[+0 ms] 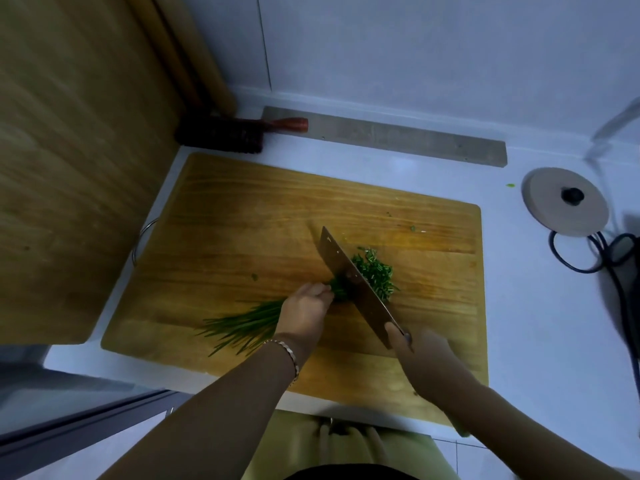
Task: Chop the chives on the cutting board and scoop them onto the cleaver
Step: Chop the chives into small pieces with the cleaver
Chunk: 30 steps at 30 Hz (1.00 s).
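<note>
A large wooden cutting board (242, 216) lies on the white counter. A bunch of long green chives (242, 327) lies on its near middle, tips pointing left. My left hand (306, 311) presses down on the bunch near its cut end, fingers curled. My right hand (420, 358) grips the handle of a cleaver (353, 285), whose blade stands edge-down across the chives just right of my left fingers. A small heap of chopped chives (375, 271) sits on the far side of the blade.
A dark brush with a red handle (239, 133) lies behind the board, next to a long grey strip (398, 138) along the wall. A round lid with a black knob (566, 200) and black cables (588, 251) are at the right. A tall wooden panel (69, 150) rises at the left.
</note>
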{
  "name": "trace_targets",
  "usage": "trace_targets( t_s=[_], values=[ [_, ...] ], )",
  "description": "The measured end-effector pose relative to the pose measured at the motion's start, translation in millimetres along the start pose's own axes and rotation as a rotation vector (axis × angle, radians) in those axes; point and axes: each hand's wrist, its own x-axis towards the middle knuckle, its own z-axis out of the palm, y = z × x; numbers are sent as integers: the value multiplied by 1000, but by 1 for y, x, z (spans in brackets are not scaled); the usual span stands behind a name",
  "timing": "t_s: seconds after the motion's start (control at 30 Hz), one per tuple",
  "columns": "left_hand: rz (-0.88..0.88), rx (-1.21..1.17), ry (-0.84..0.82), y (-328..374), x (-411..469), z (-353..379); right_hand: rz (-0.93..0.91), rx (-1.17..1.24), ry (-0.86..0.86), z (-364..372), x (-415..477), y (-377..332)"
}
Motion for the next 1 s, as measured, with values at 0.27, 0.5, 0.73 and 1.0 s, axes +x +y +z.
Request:
trace_targets(
  t_s=[0.27,0.5,0.73,1.0],
  values=[
    [67,80,-44,-6,-4,-1,-76,10,71,21,16,-5],
    [53,130,-43,-2,-13,-3,-37,96,81,19,15,-4],
    [-46,-39,16,-3,-13,8,95,371,61,-1,17,5],
    [-51,-49,-3,5,-6,11,18,184,97,-13,4,13]
  ],
)
